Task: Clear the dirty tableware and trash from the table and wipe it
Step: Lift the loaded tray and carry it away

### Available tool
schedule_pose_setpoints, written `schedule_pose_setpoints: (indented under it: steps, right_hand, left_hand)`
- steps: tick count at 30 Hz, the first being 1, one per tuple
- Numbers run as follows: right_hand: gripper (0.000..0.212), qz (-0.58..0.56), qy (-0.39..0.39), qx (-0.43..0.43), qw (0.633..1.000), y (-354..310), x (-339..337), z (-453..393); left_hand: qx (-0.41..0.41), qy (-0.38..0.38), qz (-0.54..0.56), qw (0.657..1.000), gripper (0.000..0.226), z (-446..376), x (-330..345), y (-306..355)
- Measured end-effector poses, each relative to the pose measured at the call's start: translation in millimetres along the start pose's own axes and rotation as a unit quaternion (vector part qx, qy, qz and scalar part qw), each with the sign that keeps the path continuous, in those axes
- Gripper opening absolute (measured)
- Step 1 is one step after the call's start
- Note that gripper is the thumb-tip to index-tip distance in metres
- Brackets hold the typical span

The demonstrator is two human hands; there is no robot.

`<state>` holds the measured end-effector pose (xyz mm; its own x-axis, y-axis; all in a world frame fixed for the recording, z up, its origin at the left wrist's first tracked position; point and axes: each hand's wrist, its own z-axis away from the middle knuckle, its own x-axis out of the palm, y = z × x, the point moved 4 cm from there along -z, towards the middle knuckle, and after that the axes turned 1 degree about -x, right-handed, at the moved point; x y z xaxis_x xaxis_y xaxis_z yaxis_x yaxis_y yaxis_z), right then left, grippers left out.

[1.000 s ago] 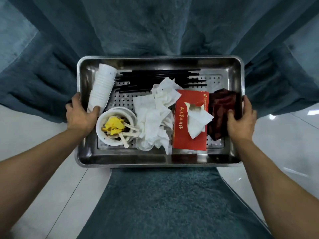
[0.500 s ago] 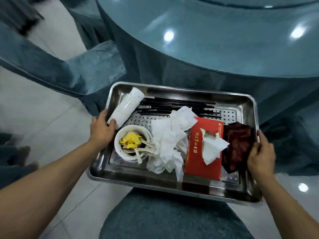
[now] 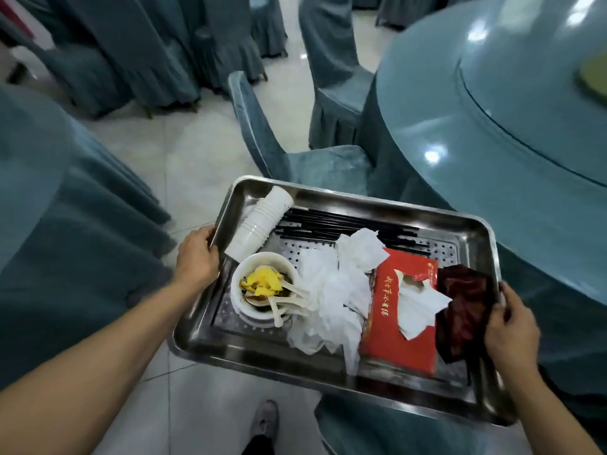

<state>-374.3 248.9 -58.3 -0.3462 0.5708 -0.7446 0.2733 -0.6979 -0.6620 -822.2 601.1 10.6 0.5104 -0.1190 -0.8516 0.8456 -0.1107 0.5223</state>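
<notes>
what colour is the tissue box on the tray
Red, with gold lettering down its top; the tissue box shows best in the head view, lying flat on the tray.

My steel tray [image 3: 331, 372] carries everything. At its ten o'clock a stack of white cups [image 3: 259, 223] lies on its side; black chopsticks [image 3: 341, 224] run along the twelve o'clock edge. A white bowl [image 3: 262, 290] with spoons and yellow scraps sits at nine, crumpled napkins [image 3: 331, 290] at centre, a red tissue box [image 3: 400, 316] just right of them, and a dark red cloth [image 3: 466, 307] at three.
</notes>
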Motion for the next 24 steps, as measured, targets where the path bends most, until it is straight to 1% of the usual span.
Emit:
schedule_pose_setpoints:
  steps: [6, 9, 13, 18, 24]
  right_hand:
    - [0.041, -0.019, -0.042, -0.054, 0.997, -147.7, 33.7, 0.7]
    - [0.037, -0.019, -0.042, -0.067, 0.997, -220.5, 60.7, 1.9]
    - [0.034, -0.026, -0.043, -0.067, 0.996, -308.9, 103.7, 11.9]
    - [0.033, -0.048, -0.047, -0.059, 0.996, -405.4, 148.0, 13.4]
    - [0.033, -0.047, -0.047, -0.083, 0.994, -510.8, 197.6, -33.3]
  left_hand:
    - [-0.049, 0.045, 0.024, 0.997, 0.048, -19.6, -110.5, -70.2]
    - [-0.073, 0.070, 0.035, 0.994, 0.050, -46.9, -159.7, -104.4]
    - [-0.084, 0.103, 0.055, 0.990, 0.045, -97.8, -221.6, -135.4]
    - [-0.076, 0.124, 0.099, 0.984, 0.043, -181.1, -276.2, -162.4]
    - [-0.089, 0.136, 0.097, 0.982, 0.042, -289.2, -305.1, -185.0]
